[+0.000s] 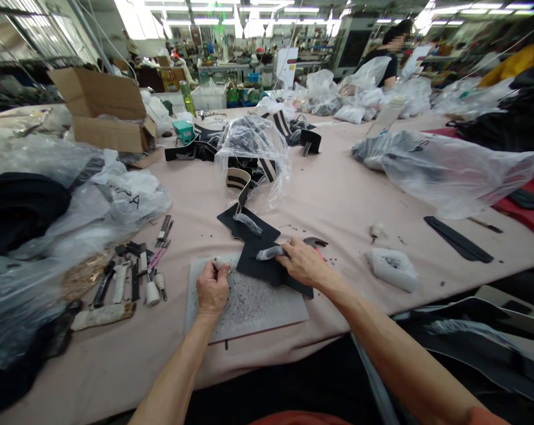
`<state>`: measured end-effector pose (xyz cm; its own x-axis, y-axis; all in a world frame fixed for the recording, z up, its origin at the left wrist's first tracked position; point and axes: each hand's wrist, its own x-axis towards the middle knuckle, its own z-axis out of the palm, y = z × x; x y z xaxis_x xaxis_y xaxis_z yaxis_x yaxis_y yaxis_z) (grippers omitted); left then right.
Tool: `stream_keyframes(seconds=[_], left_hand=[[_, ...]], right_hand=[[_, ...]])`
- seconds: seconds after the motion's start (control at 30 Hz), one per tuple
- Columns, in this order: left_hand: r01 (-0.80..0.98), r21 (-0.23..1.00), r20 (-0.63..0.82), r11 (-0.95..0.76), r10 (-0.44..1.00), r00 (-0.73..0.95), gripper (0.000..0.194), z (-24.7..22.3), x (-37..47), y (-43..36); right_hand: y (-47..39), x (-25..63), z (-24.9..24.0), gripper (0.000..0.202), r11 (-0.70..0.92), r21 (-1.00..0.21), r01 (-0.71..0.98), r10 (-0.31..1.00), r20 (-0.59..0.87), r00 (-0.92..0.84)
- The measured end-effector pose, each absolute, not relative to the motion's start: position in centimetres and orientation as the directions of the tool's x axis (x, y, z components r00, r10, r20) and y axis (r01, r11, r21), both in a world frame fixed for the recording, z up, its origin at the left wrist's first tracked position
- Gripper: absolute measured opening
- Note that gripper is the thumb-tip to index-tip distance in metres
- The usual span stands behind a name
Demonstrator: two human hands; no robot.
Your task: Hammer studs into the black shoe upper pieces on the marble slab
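My left hand (212,288) is closed around a small tool with a whitish top (218,262), over the left part of a pale, speckled board (258,316). Its lower end is hidden by my fingers. My right hand (305,264) pinches the plastic-wrapped fitting (270,252) of a black flat panel (260,268), which lies partly across the board. Beyond it, a second black panel (231,221) with a wrapped fitting joins a striped strap (239,178). A claw hammer (315,242) with a red handle lies beside my right hand, partly hidden.
Several hand tools (134,274) lie to the left. At right are a white block with dark bits (393,268), a small white-handled tool (375,231) and a black strip (456,239). Plastic bags (448,168) and a cardboard box (107,112) stand farther back. A person (386,56) is behind the table.
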<state>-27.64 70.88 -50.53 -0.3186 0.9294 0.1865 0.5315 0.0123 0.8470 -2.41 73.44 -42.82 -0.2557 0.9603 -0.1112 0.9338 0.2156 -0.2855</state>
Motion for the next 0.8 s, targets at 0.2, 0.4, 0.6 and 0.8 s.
stream_keyframes(seconds=[0.2,0.4,0.6,0.8], left_hand=[[0.558,0.83,0.205,0.003,0.929,-0.309,0.023,-50.3,-27.7,71.0],[0.535,0.845,0.198,-0.002,0.93,-0.31,0.025,-50.9,-27.7,71.0],[0.329,0.944,0.103,-0.002,0.952,-0.29,0.03,-49.9,-27.8,71.2],[0.106,0.993,0.07,-0.057,0.99,-0.12,0.043,-46.1,-23.7,72.6]], right_hand=[[70.1,-3.3,-43.4,0.058,0.111,-0.367,0.924,0.977,-0.131,-0.169],[65.6,-6.7,-44.5,0.053,0.127,-0.429,0.895,0.974,-0.119,-0.195],[64.8,-8.6,-46.6,0.035,0.0,-0.476,0.88,0.985,-0.151,-0.081],[65.2,-7.5,-47.9,0.034,0.097,-0.53,0.843,0.988,-0.05,-0.145]])
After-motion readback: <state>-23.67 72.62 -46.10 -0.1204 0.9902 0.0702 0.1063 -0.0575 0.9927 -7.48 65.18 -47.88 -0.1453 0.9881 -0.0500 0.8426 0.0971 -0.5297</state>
